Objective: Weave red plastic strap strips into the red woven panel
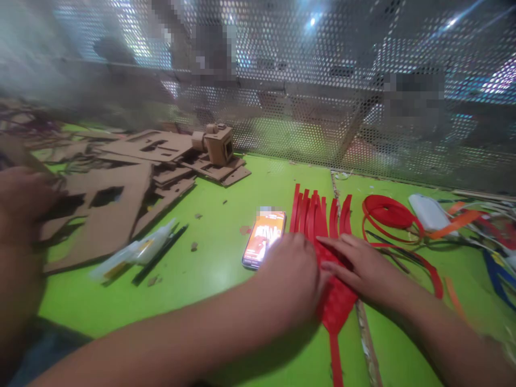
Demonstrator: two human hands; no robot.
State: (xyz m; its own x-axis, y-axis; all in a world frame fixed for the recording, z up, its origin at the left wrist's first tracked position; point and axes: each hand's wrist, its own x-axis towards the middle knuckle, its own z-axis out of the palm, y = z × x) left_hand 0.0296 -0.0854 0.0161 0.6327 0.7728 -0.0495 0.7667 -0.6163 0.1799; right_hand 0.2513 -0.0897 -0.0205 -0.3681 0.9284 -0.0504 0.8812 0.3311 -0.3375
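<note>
A piece of woven red strips (pixel 337 303) lies on the green table in front of me, its loose strip ends fanning out toward the far side and one tail running toward me. My left hand (pixel 293 277) is curled closed at its left edge, with the fingertips hidden against the red strips. From the right, my right hand (pixel 360 263) rests on the weave with its fingers stretched out and apart. A lit phone (pixel 258 236) lies just left of my left hand, which partly covers it.
A coil of red strip (pixel 387 212) and a white device (pixel 431 212) with cables lie to the right. Cut cardboard sheets (pixel 108 209), a cardboard model (pixel 220 145) and a dark pen (pixel 159 255) are on the left. Another person's hand (pixel 26 196) is at far left. A perforated metal panel (pixel 282 107) stands behind.
</note>
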